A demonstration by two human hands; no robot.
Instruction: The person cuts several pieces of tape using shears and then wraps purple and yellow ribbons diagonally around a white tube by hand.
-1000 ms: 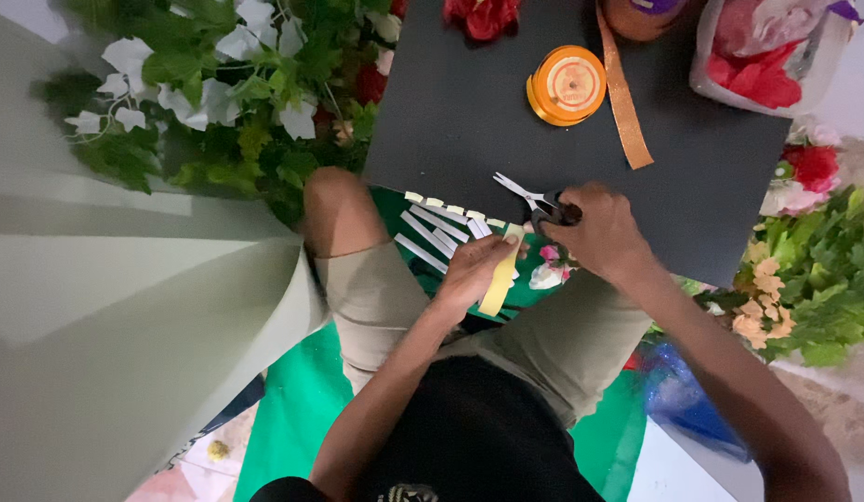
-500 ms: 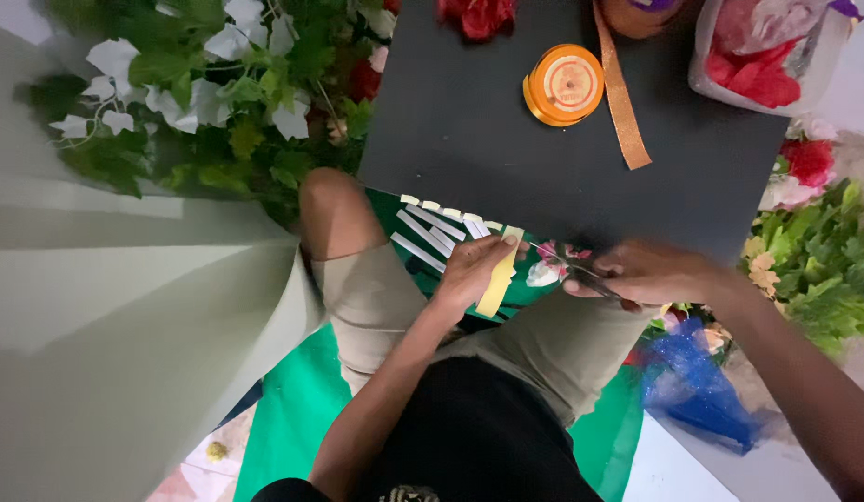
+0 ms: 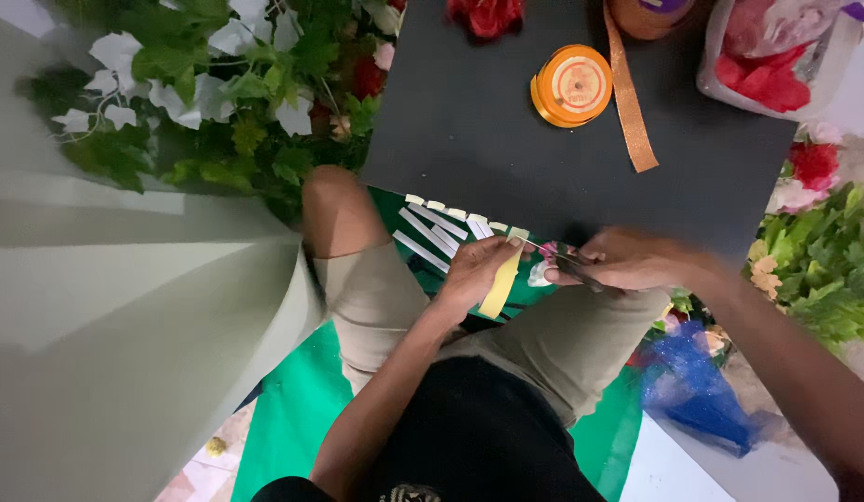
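Right hand (image 3: 627, 262) has slid off to the right since a second ago — it was up at the board's edge with the scissors (image 3: 567, 263) pointing left, now it sits lower, over the right thigh, and it's blurred. Left hand (image 3: 476, 270) has hardly shifted.

Head view, the only one: the left hand pinches a yellow strip (image 3: 500, 284) between thumb and fingers, and the strip hangs down toward the lap. The right hand is curled around the scissors, the blades pointing left toward the strip's top end; can't tell if the blades are apart or together because of the blur.

Just left of the hands, a row of white strips (image 3: 436, 228) lies stuck along the edge of the black board (image 3: 469, 121), over a green sheet (image 3: 292, 409). Further up the board sit an orange ribbon spool (image 3: 571, 85) and a loose ribbon (image 3: 629, 102). Leafy fake flowers (image 3: 218, 84) on the left — more on the right.
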